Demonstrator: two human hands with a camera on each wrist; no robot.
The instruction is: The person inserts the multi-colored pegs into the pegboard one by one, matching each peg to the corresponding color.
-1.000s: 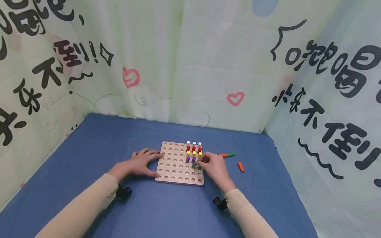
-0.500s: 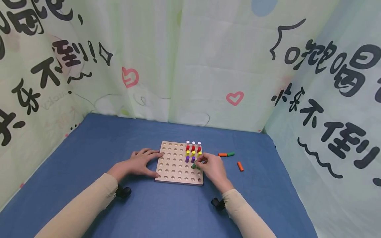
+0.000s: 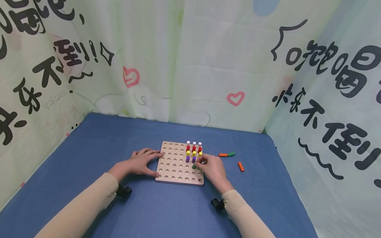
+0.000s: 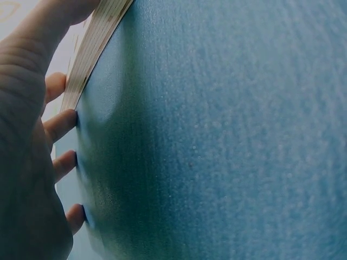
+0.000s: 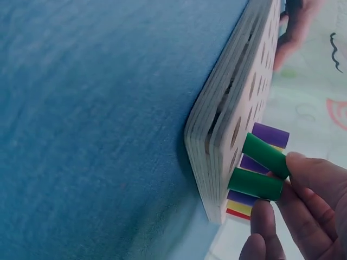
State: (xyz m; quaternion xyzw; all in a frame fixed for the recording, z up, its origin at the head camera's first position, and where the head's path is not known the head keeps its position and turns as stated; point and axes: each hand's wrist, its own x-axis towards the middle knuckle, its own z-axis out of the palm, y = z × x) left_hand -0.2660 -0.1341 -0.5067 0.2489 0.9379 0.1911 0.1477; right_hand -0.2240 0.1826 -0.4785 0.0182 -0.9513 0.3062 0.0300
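Note:
A wooden peg board point(image 3: 174, 165) lies on the blue cloth. My right hand point(image 3: 212, 168) pinches a green peg point(image 5: 264, 155) between thumb and fingertips. That peg leans a little, its lower end right at a hole in the board. Beside it a second green peg point(image 5: 255, 184) stands in the board, near my curled fingers. Behind them rise rows of purple pegs point(image 3: 187, 159), yellow pegs point(image 3: 188, 153), red pegs point(image 3: 188, 148) and white pegs point(image 3: 188, 143). Spread along the board's left edge, my left hand point(image 3: 141, 162) touches it with thumb and fingertips.
Right of the board, an orange peg point(image 3: 222, 155) and a green peg point(image 3: 231, 154) lie end to end on the cloth. Another orange peg point(image 3: 240, 166) lies nearer me. A printed pale curtain point(image 3: 205, 66) encloses the table's back and sides.
The green peg in my right hand has gone slightly down toward its hole and tilts less than before. My left hand stays at the board's edge.

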